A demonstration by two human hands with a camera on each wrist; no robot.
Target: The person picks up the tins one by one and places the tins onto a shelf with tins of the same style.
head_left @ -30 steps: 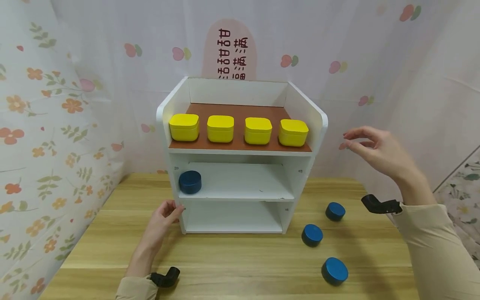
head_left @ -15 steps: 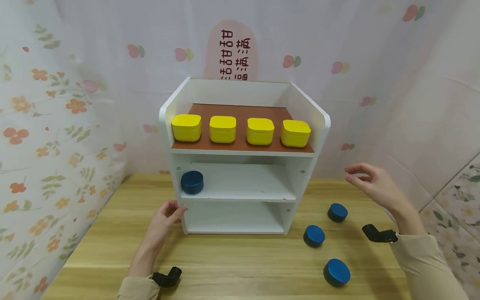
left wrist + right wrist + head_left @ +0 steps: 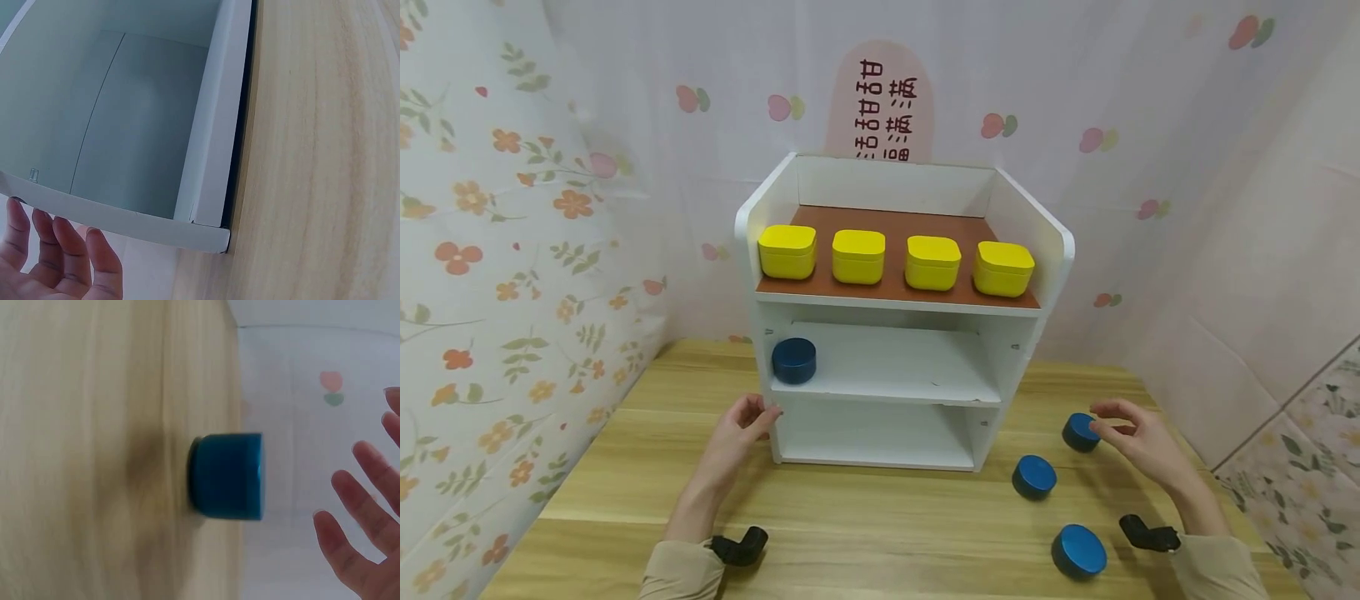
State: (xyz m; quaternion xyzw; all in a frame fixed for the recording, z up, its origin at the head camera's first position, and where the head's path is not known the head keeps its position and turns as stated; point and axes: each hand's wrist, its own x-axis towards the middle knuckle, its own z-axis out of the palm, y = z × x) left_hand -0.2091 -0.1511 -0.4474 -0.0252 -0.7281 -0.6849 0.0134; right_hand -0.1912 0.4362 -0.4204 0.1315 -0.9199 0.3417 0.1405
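At the left edge of a white shelf unit (image 3: 880, 398), my left hand (image 3: 733, 437) rests its fingertips. In the left wrist view, the fingers (image 3: 69, 250) lie along the outer side of its edge. My right hand (image 3: 1138, 442) hovers with thumb and fingers spread by a round blue tin (image 3: 1078, 433) at the table's right; fingertips overlap it in the head view. A gap shows between this tin (image 3: 228, 477) and the fingers in the right wrist view. Two more blue tins, a middle one (image 3: 1034, 477) and a nearer one (image 3: 1078, 552), stand closer to me.
Another blue tin (image 3: 793, 360) sits at the left end of the middle shelf. Several yellow rounded boxes (image 3: 858, 258) line the brown top shelf. The unit stands on a wooden table (image 3: 880, 533), with a patterned curtain (image 3: 685, 192) behind.
My right hand has come down from beside the shelf unit's top to the far blue tin. My left hand keeps its place at the unit. The head view has shifted slightly.
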